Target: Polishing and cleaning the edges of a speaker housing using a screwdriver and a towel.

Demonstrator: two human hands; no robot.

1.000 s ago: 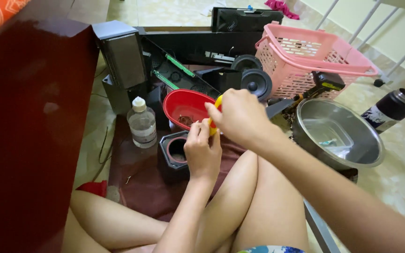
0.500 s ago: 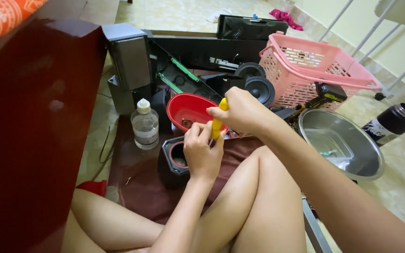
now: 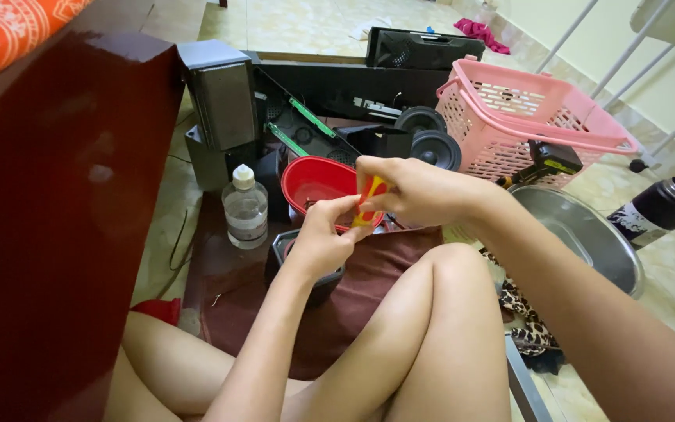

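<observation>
Your right hand (image 3: 419, 191) grips a small yellow and orange tool (image 3: 369, 202), perhaps a screwdriver handle, above a red bowl (image 3: 316, 178). Your left hand (image 3: 323, 238) pinches its lower end with curled fingers. A clear bottle (image 3: 244, 208) stands just beside the bowl on the floor.

left hand (image 3: 323, 241) pinching, right hand (image 3: 419, 190) apparently gripping, fingertips meeting

clear labelled bottle (image 3: 245, 211), labelled black flask (image 3: 659, 209)
</observation>
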